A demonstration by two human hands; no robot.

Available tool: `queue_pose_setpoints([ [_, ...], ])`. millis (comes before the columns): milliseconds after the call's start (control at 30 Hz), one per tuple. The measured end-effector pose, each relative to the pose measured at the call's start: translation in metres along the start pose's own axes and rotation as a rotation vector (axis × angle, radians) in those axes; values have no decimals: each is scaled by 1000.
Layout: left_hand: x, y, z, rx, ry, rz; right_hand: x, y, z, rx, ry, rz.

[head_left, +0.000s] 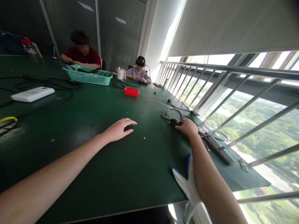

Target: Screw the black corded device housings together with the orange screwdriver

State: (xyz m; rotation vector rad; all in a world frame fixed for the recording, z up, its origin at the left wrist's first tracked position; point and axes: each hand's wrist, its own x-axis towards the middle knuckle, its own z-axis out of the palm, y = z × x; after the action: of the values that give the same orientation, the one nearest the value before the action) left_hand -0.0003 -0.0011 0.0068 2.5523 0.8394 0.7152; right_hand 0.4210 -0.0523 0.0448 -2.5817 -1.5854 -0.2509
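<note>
Two bare hands are extended over a dark green counter [105,174].

Right hand [189,127]: positioned near the window-side edge. Its fingers are closed on a black-and-red tool [174,121], which projects past the thumb towards the middle of the counter. The undersides of the fingers are hidden, and it cannot be told whether the tool is raised or resting on the surface. A thin black cord [163,115] loops just beside the tool. A pale round item [201,130] lies just beyond the wrist, towards the railing [224,72].

Left hand [118,130]: holding nothing, palm down, the fingers extended and the thumb standing well apart from them. Contact with the surface cannot be confirmed. It is well apart from the tool.

Adjacent items: a white glove [181,180] with blue fingertips lies at the near edge, partly covered by the right forearm. A long dark bar [218,147] lies at the right-hand side, below the railing.

Further out: a red tray [131,93] stands beyond the left hand. A turquoise basket [93,79] containing dark items is farther off to the left. A white box-shaped device [33,94] lies at far left, near black cables [50,82]. Two other persons sit at the far side: one in a dark red top [72,56], the other in a black cap [140,60], hands on the counter.
</note>
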Motion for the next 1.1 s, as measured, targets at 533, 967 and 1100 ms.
queue_pose_setpoints([
  [533, 0, 3, -2, 6, -5, -21, -5, -2, -5, 13, -13, 5],
  [967, 1, 2, 0, 25, 13, 2, -4, -2, 1, 41, 83, -62],
  [1100, 0, 2, -1, 29, -1, -17, -5, -9, -10, 124, 311, -131],
])
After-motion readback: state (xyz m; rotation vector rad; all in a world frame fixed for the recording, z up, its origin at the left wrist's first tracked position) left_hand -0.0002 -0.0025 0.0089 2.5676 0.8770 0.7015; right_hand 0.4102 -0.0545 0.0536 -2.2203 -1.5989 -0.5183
